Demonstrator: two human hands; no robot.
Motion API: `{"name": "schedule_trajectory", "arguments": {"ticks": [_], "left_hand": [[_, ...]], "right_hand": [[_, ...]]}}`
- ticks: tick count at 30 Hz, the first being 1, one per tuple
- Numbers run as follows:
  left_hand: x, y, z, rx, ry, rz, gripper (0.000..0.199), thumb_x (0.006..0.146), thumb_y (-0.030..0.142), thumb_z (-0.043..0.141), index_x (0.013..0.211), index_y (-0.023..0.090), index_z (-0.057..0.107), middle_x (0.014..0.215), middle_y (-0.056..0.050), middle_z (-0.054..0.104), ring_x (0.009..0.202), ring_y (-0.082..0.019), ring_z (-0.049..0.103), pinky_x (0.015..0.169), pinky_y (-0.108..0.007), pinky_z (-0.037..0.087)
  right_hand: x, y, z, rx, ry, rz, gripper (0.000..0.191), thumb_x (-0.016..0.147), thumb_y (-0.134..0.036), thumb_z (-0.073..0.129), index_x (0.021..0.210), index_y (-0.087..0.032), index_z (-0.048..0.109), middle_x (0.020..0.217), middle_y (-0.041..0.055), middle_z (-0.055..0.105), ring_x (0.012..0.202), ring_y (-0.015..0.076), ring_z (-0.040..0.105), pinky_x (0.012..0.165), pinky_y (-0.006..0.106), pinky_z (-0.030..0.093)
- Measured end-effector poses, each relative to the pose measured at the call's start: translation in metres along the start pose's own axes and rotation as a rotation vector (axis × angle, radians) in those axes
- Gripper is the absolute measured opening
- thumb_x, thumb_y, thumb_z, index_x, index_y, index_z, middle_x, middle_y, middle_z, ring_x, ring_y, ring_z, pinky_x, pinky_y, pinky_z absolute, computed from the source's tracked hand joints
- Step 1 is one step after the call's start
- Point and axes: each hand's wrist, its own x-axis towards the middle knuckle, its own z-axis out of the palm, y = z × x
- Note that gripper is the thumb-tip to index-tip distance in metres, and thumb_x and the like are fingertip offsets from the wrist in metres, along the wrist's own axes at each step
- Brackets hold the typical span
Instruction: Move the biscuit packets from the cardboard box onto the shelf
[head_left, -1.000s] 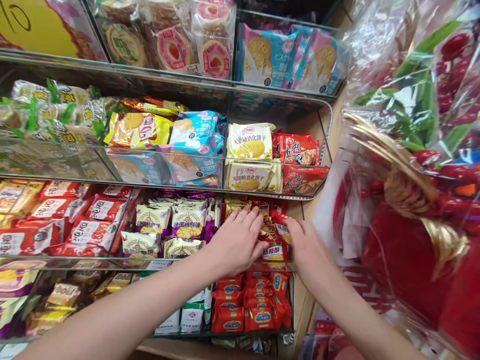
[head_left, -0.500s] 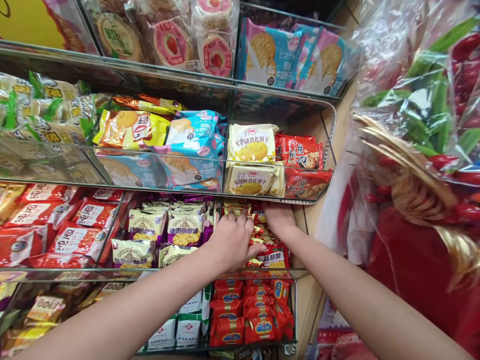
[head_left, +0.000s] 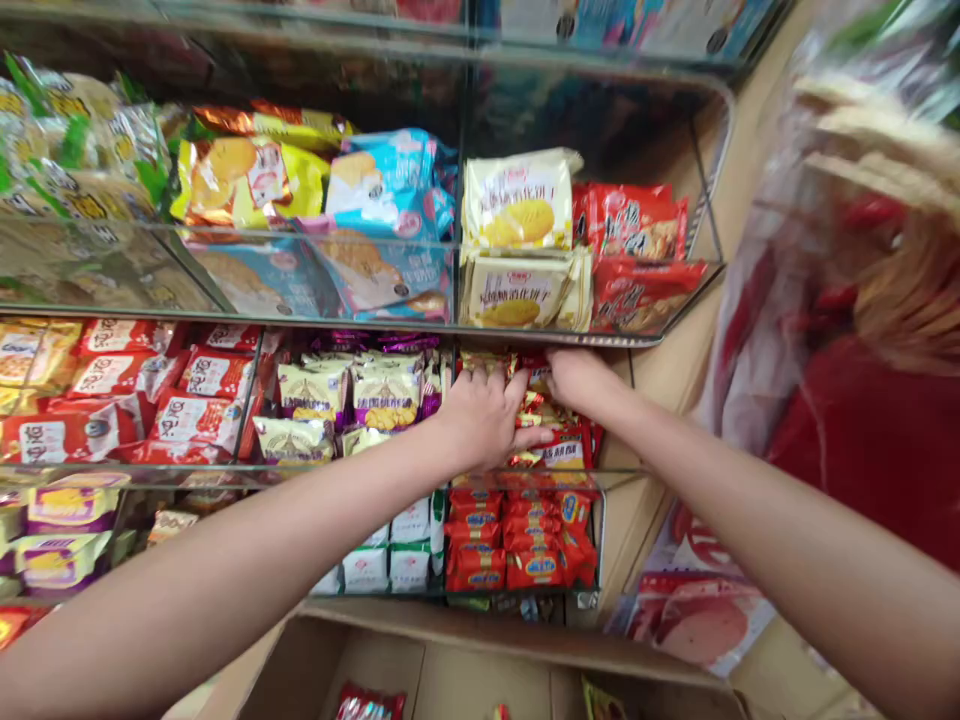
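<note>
My left hand (head_left: 484,420) lies over small red and gold snack packets in the right-hand compartment of the third shelf, thumb apart from the fingers and fingers stretched over the packs. At that compartment's right side, my right hand (head_left: 574,378) reaches in just under the shelf above. Its fingertips are hidden among the packets, so I cannot see whether they grip one. Below both hands stands a red walnut-cookie packet (head_left: 564,452) with white lettering. Purple and cream cookie packets (head_left: 386,392) fill the compartment to the left.
Cream biscuit packs (head_left: 517,290) and red packs (head_left: 641,290) stand behind the clear front above my hands. Red wrapped snacks (head_left: 476,555) sit on the shelf below. An open cardboard box (head_left: 457,670) with a few packets is at the bottom. Plastic-wrapped goods (head_left: 862,400) hang at right.
The view has tilted down, bringing the cardboard box into sight. Both hands stay at the same compartment; my left fingers now look a little more spread.
</note>
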Motion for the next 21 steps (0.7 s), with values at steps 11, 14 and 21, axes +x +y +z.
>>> {"name": "schedule_trajectory", "arguments": {"ticks": [11, 14, 21], "left_hand": [[0.004, 0.002, 0.010, -0.151, 0.138, 0.165, 0.088, 0.080, 0.060, 0.008, 0.137, -0.006, 0.017, 0.121, -0.019, 0.044, 0.121, -0.037, 0.039, 0.088, -0.048, 0.031], [-0.004, -0.004, 0.006, -0.207, 0.271, 0.323, 0.087, 0.076, 0.053, 0.000, 0.135, -0.009, 0.020, 0.126, -0.019, 0.038, 0.123, -0.037, 0.031, 0.080, -0.049, 0.027], [-0.073, 0.024, 0.010, -0.338, 0.449, 0.427, 0.075, 0.082, 0.029, -0.010, 0.114, 0.009, 0.055, 0.119, 0.000, 0.053, 0.121, -0.020, 0.040, 0.083, -0.045, 0.028]], "right_hand": [[-0.254, 0.005, 0.037, 0.290, 0.136, -0.442, 0.019, 0.086, -0.022, 0.047, 0.101, -0.020, 0.058, 0.087, 0.0024, 0.062, 0.080, 0.0126, 0.054, 0.074, 0.027, 0.042], [-0.309, 0.014, 0.097, 0.345, -0.313, -0.270, 0.022, 0.088, -0.024, 0.041, 0.095, -0.020, 0.061, 0.087, 0.0046, 0.064, 0.081, 0.0153, 0.058, 0.074, 0.029, 0.046], [-0.332, -0.045, 0.158, 0.498, -0.814, -0.181, 0.029, 0.083, -0.006, 0.037, 0.089, -0.016, 0.064, 0.095, 0.0082, 0.063, 0.095, 0.0182, 0.055, 0.088, 0.030, 0.040]]}}
